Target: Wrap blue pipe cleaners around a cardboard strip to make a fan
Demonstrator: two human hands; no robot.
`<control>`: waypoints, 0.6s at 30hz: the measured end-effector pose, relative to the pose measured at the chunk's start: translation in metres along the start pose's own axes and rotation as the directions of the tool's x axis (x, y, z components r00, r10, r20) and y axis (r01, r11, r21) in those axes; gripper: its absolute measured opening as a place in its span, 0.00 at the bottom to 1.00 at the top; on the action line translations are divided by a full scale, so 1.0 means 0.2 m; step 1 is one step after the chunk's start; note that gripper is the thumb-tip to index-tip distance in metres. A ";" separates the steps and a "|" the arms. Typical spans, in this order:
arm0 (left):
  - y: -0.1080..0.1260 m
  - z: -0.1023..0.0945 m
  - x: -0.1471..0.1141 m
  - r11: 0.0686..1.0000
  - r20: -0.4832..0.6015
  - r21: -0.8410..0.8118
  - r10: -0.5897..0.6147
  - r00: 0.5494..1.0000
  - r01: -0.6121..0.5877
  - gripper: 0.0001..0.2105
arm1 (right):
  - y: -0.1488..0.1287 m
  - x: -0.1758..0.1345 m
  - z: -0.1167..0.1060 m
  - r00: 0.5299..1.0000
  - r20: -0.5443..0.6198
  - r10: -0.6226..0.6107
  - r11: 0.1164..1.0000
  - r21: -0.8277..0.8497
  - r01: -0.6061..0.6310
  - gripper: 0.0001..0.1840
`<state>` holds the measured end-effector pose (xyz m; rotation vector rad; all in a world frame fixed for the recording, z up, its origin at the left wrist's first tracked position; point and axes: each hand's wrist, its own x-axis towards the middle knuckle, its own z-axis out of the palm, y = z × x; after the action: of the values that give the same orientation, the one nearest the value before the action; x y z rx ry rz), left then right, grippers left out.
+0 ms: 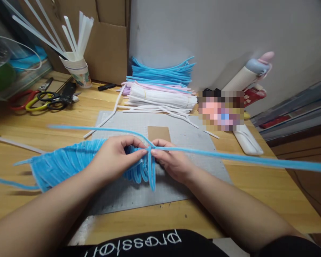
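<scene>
Between my hands is a blue pipe cleaner (230, 156), with one long end running out to the right and another reaching left over my left hand. Below my fingertips it hangs as a narrow loop. My left hand (117, 151) pinches it at the crossing, thumb against forefinger. Close beside, my right hand (173, 160) is closed on the same pipe cleaner. A long bundle of looped blue pipe cleaners (66, 164) extends leftward from under my left hand, partly hidden by that hand and forearm. Two loose ends stick out at its left tip.
A grey cutting mat (198, 171) bears a small brown card (159, 134). Behind lie white pipe cleaners (163, 96) and blue ones (163, 71). Scissors (53, 100) and a cup of glue sticks (76, 69) stand at left. A white bottle (240, 76) leans at right.
</scene>
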<state>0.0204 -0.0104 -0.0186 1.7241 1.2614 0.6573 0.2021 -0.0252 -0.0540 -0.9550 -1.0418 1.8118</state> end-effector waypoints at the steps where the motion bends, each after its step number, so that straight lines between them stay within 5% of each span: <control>1: 0.00 0.00 0.00 1.000 -0.001 0.008 0.020 1.000 -0.020 0.06 | 0.00 0.00 0.01 1.000 0.000 0.012 1.000 0.010 -0.012 0.12; 18: 0.00 0.01 -0.01 0.983 -0.064 0.160 0.099 0.993 -0.088 0.05 | -0.01 -0.02 0.04 0.999 -0.040 -0.024 0.999 -0.033 0.023 0.11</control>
<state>0.0213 -0.0138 -0.0184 1.9135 1.3175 0.6958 0.1972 -0.0299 -0.0489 -0.9912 -1.0563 1.7539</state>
